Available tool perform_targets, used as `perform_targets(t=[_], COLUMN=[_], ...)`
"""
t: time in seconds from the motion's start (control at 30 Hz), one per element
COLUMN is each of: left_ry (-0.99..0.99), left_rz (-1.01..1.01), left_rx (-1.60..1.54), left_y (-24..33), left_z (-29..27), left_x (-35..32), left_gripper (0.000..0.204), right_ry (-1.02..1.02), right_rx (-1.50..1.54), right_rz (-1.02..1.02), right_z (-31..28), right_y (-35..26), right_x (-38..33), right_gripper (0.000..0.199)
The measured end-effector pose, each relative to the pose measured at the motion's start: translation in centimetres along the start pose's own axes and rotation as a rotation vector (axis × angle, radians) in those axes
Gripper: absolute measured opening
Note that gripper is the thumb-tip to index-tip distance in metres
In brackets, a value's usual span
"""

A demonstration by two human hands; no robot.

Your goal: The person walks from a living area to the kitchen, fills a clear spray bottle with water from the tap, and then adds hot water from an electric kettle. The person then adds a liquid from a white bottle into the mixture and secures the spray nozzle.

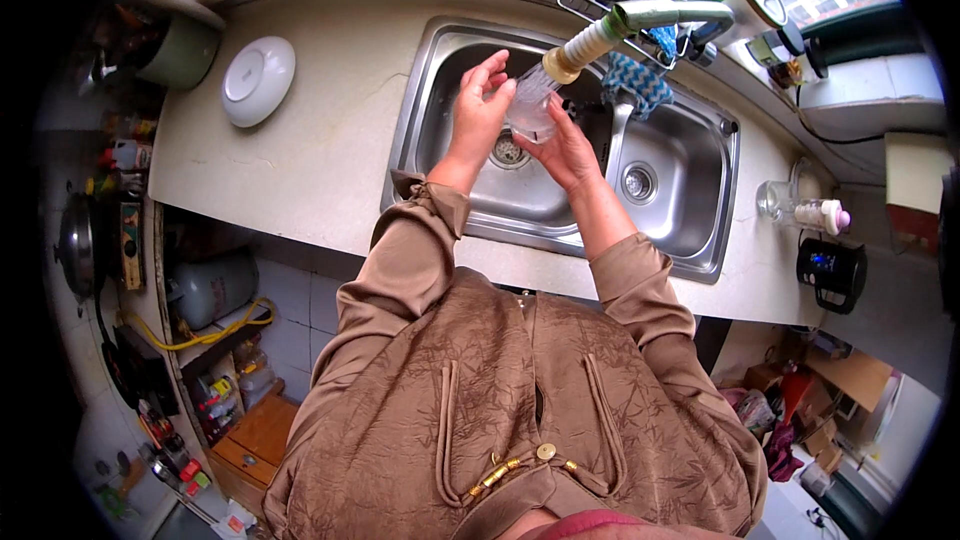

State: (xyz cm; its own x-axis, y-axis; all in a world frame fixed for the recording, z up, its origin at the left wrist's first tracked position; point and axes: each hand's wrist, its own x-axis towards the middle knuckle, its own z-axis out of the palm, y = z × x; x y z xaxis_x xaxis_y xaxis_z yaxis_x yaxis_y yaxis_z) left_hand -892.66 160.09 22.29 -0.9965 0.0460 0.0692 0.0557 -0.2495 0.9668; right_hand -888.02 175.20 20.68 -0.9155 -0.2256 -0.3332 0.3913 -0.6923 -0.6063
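Water pours from the faucet (580, 48), with its ribbed pale hose end, over the left basin of the steel sink (425, 120). My right hand (568, 152) grips a small clear cup (530, 123) under that stream, fingers and thumb at its right side and bottom. The cup looks see-through, and the water blurs its upper part. On the other side of the stream, my left hand (482, 112) has its fingers apart, close to the cup and holding nothing. A drain (510, 152) shows below the cup.
A white plate (258, 81) lies upside down on the counter at the left, near a green pot (180, 45). A blue patterned cloth (638, 85) hangs over the basin divider. Behind is a wire rack (590, 5). A clear glass bottle (810, 212) lies at the right.
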Motion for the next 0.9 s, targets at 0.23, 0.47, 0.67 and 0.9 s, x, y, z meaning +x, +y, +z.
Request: perform_targets(t=[0.23,0.47,0.67,0.9], left_ry=[-0.308,-0.268,-0.195,-0.170], left_rz=[-0.202,-0.232,-0.089,-0.038], left_rx=[0.094,0.148,0.385,0.453], left_y=[0.6,-0.6,0.3,0.1], left_z=[-0.2,-0.6,-0.5,-0.2], left_x=[-0.9,-0.5,-0.8,-1.0], left_gripper=[0.058,0.056,0.052,0.053], right_ry=[-0.038,0.007,0.279,0.270], right_rx=[0.030,-0.030,-0.508,-0.724], right_rz=[0.026,0.100,-0.069,-0.402], right_z=[0.7,1.3,-1.3,-2.2], right_y=[0.1,-1.1,-1.6,-0.6], right_x=[0.2,-0.5,0.2,1.0], right_gripper=[0.054,0.051,0.044,0.042])
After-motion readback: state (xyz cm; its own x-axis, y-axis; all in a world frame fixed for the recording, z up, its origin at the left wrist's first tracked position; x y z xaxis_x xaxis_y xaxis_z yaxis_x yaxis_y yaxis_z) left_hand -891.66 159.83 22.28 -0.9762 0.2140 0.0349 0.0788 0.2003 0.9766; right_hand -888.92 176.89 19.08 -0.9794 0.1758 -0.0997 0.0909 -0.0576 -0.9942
